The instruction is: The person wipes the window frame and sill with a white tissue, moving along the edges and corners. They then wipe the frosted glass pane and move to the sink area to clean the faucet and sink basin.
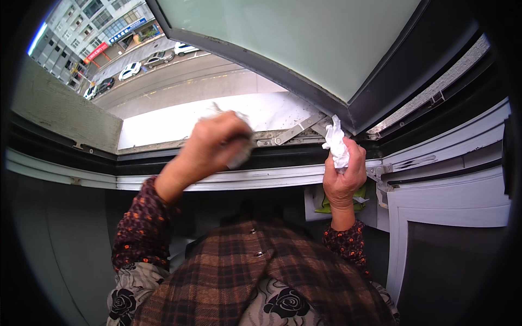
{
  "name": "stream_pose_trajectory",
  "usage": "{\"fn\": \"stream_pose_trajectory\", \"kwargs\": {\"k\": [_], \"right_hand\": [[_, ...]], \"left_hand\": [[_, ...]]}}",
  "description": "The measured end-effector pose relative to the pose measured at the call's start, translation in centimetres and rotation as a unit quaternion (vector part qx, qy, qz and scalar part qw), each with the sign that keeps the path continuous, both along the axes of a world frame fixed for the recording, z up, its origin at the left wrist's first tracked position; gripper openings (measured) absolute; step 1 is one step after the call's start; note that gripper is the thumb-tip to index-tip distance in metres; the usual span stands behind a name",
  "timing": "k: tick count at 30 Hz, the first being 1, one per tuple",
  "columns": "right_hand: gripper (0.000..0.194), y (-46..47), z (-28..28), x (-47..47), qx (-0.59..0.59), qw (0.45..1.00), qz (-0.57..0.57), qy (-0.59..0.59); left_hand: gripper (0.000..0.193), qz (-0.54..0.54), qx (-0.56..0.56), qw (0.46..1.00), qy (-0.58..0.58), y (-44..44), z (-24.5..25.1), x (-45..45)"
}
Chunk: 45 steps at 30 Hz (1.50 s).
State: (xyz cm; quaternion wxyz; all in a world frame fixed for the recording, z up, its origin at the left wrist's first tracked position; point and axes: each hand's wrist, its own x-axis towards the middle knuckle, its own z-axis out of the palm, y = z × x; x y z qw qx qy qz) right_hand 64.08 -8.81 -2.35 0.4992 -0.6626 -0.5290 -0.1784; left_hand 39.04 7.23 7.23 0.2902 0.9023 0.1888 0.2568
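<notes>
My right hand (346, 179) grips a crumpled white paper tissue (336, 140) between thumb and fingers, at the right corner of the window sill. Just beside the tissue is the metal friction stay (299, 129) of the outward-opened sash. Motion blurs my left hand (214, 138), raised above the dark lower window frame (159, 166) left of the stay. Its fingers are closed around a greyish-white wad (242, 157), whose material is too blurred to name. Dirt lies along the frame's outer edge near the stay.
The frosted-glass sash (285, 45) hangs outward above the sill. Beyond the white outer ledge (163, 122) lies a street (195, 77) with parked cars, well below. A white hinged inner frame (401, 244) stands at the right. A green packet (324, 205) is partly hidden behind my right wrist.
</notes>
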Motion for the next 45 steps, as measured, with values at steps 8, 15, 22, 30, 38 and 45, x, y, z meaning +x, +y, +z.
{"fn": "stream_pose_trajectory", "kwargs": {"k": [8, 15, 22, 30, 38, 45], "right_hand": [[0.049, -0.1, 0.4, -0.1, -0.020, 0.999, 0.019, 0.020], [0.044, -0.7, 0.4, -0.3, -0.034, 0.998, 0.020, 0.046], [0.041, -1.3, 0.1, 0.4, -0.043, 0.996, 0.020, 0.080], [0.039, -2.6, 5.2, -4.4, 0.070, 0.657, 0.396, 0.637], [0.055, -0.3, 3.0, -10.1, 0.005, 0.567, 0.512, 0.645], [0.066, -2.0, 1.1, -7.0, -0.084, 0.658, 0.461, 0.589]], "left_hand": [[0.013, 0.001, 0.188, 0.982, 0.014, -7.4, -6.5, 6.6], [0.014, 0.139, 0.141, 0.978, 0.062, -5.9, -5.7, -5.4], [0.014, 0.306, 0.157, 0.934, 0.101, -4.1, -4.7, -18.9], [0.014, 0.291, -0.268, 0.912, -0.114, -5.4, -2.8, -24.1], [0.019, 0.009, -0.557, 0.758, -0.340, -4.8, -3.3, -16.3], [0.033, 0.149, -0.486, 0.786, -0.353, -9.8, -4.0, -28.2]]}}
